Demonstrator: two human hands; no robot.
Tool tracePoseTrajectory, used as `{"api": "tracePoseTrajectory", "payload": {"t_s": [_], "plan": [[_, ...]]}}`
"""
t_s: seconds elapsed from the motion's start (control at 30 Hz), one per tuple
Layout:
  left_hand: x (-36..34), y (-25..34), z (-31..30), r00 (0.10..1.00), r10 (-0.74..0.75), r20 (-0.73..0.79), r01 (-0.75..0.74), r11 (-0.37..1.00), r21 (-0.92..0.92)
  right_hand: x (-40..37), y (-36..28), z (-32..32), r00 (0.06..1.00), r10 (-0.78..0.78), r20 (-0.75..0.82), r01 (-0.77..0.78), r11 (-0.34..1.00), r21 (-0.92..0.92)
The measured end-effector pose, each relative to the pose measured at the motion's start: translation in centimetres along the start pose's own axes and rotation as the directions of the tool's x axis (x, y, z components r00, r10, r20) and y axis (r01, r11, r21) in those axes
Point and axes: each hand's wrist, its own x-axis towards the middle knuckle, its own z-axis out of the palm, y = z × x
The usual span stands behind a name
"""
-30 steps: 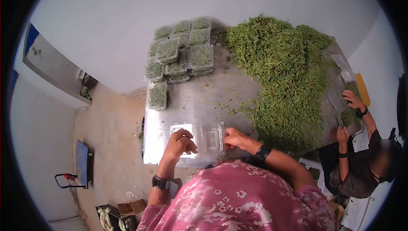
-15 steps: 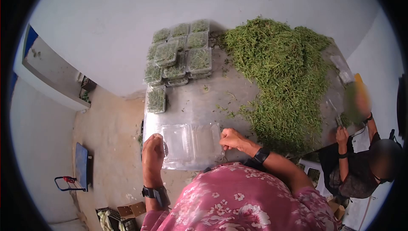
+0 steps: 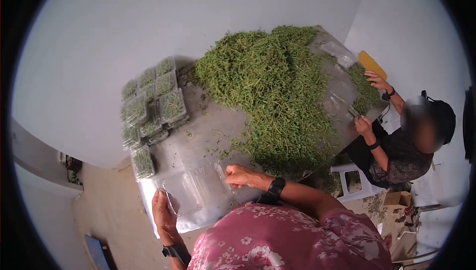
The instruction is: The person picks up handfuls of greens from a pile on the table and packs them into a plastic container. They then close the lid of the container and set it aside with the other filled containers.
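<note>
A clear plastic clamshell box [image 3: 186, 194] lies opened out flat at the near edge of the metal table, with nothing in it. My left hand [image 3: 162, 211] grips its left edge, thumb on top. At the opposite edge, my right hand [image 3: 241, 176] has its fingers curled closed on the rim. Beyond my right hand spreads a large heap of green leafy stems [image 3: 277, 96]. Filled clear boxes of greens [image 3: 172, 105] are stacked to the far left, and a single filled box [image 3: 143, 164] stands just above my left hand.
On the right a person in dark clothes [image 3: 404, 156] handles greens [image 3: 364, 89] at the table's side, near a yellow board [image 3: 372, 65]. Loose plastic boxes [image 3: 340, 54] lie there. A white stool [image 3: 354, 180] and a cardboard box [image 3: 397, 199] are on the floor; a blue trolley [image 3: 95, 251] is lower left.
The view has swung to the right, so the table sits further left and tilted. Both hands stay at the clamshell box's edges. The other person's hand and greens are now plainer to see.
</note>
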Motion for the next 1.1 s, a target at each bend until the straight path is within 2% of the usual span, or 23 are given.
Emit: {"api": "tracePoseTrajectory", "payload": {"t_s": [0.07,0.13,0.2,0.27,0.33,0.37,0.5,0.57,0.6,0.67,0.7,0.73,0.77,0.8,0.83,0.87,0.93,1.0,1.03,1.1], "plan": [[0.4,-1.1,1.0,0.997,0.011,0.071,-0.011,1.0,0.004,-1.2,-0.6,0.5,0.998,-0.014,-0.054,0.017,0.999,0.044],[0.1,-1.8,3.5,0.997,-0.014,0.069,0.016,1.0,-0.021,-1.7,-0.8,0.9,0.998,-0.022,-0.05,0.02,0.999,-0.043],[0.5,-2.0,4.4,0.968,-0.11,0.225,0.116,0.993,-0.013,-1.7,-0.9,1.0,0.997,-0.035,-0.063,0.026,0.99,-0.136],[0.5,-1.8,5.3,0.963,-0.092,0.252,0.088,0.996,0.028,-1.7,-0.8,1.0,0.993,-0.051,-0.102,0.025,0.969,-0.244],[0.6,-0.7,5.4,0.94,-0.023,0.34,0.015,1.0,0.027,-1.0,-0.4,0.7,0.997,-0.035,-0.068,0.011,0.946,-0.325],[0.5,-0.2,5.4,0.954,0.011,0.3,-0.019,0.999,0.026,-0.6,-0.3,0.6,0.999,-0.025,-0.047,0.006,0.93,-0.366],[-0.7,2.4,5.3,0.945,0.176,0.274,-0.2,0.978,0.062,-0.3,-0.6,1.4,0.993,0.114,-0.038,-0.12,0.936,-0.332],[-1.7,3.4,6.6,0.947,0.211,0.244,-0.26,0.946,0.191,0.2,-0.1,1.3,0.983,0.182,0.008,-0.17,0.936,-0.309],[-2.1,3.8,7.0,0.947,0.23,0.225,-0.286,0.923,0.259,0.8,0.8,1.4,0.988,0.102,0.117,-0.076,0.975,-0.209],[-1.9,3.2,6.3,0.917,0.253,0.309,-0.379,0.791,0.481,2.2,2.8,2.0,0.943,-0.084,0.322,0.08,0.996,0.025],[-1.5,2.7,6.8,0.839,0.324,0.438,-0.542,0.576,0.612,1.7,1.8,2.6,0.937,-0.043,0.347,0.038,0.999,0.02],[-1.8,2.7,8.2,0.873,0.252,0.417,-0.487,0.469,0.737,1.6,1.3,2.7,0.935,-0.031,0.352,0.016,0.999,0.047],[-1.3,2.0,8.3,0.842,0.221,0.492,-0.539,0.316,0.781,1.3,1.1,2.6,0.934,-0.018,0.357,-0.009,0.997,0.073],[-0.9,1.8,9.1,0.739,0.224,0.635,-0.669,0.131,0.732,1.1,1.1,2.2,0.934,-0.002,0.358,-0.036,0.994,0.1],[-0.2,0.9,9.1,0.661,0.209,0.721,-0.742,0.038,0.669,1.7,1.9,1.3,0.944,0.01,0.331,-0.073,0.981,0.179],[0.1,0.4,9.4,0.651,0.154,0.743,-0.75,-0.019,0.661,2.2,2.8,0.3,0.953,0.029,0.302,-0.111,0.959,0.259],[1.1,-1.1,9.2,0.604,0.091,0.792,-0.791,-0.059,0.609,0.8,3.2,-1.7,0.976,-0.082,0.203,-0.018,0.895,0.446],[2.0,-2.6,9.0,0.592,0.062,0.803,-0.797,-0.098,0.596,-1.1,2.9,-3.1,0.973,-0.169,0.155,0.043,0.797,0.603],[2.3,-3.3,9.0,0.582,0.045,0.812,-0.804,-0.117,0.583,-2.0,2.2,-3.6,0.986,-0.117,0.121,0.017,0.785,0.619],[2.9,-4.8,9.1,0.617,0.019,0.786,-0.782,-0.098,0.616,-3.6,1.7,-4.0,0.985,-0.144,0.098,0.044,0.75,0.66]]}}
